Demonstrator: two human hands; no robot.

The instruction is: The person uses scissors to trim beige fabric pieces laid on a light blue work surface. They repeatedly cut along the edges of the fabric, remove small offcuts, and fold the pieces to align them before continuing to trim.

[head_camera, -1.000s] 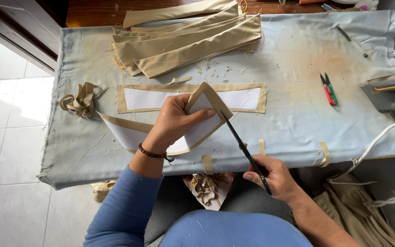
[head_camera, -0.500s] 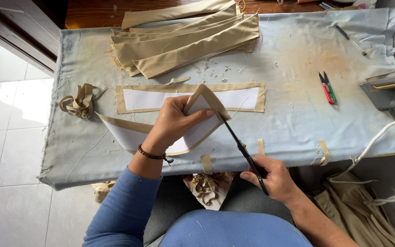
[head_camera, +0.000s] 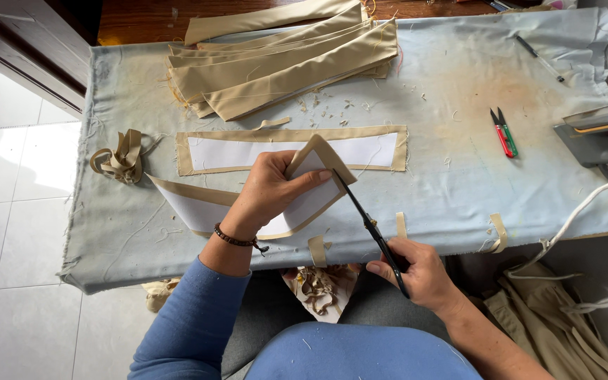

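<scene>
I see the long tan fabric strip with white lining lying near the front edge of the tabletop, its long axis running left to right and slightly down toward the right, with its right end lifted and folded up. My left hand is closed on that raised end, thumb on top and fingers curled under it. My right hand is clamped around the handles of the black scissors, whose blades point up and left, the tip touching the folded edge (I cannot tell how far the blades are parted). Just behind lies a second lined tan strip, flat and parallel to the front edge. Farther back sits a stack of folded tan strips, a knot of trimmings at left, and red-and-green snips at right.
</scene>
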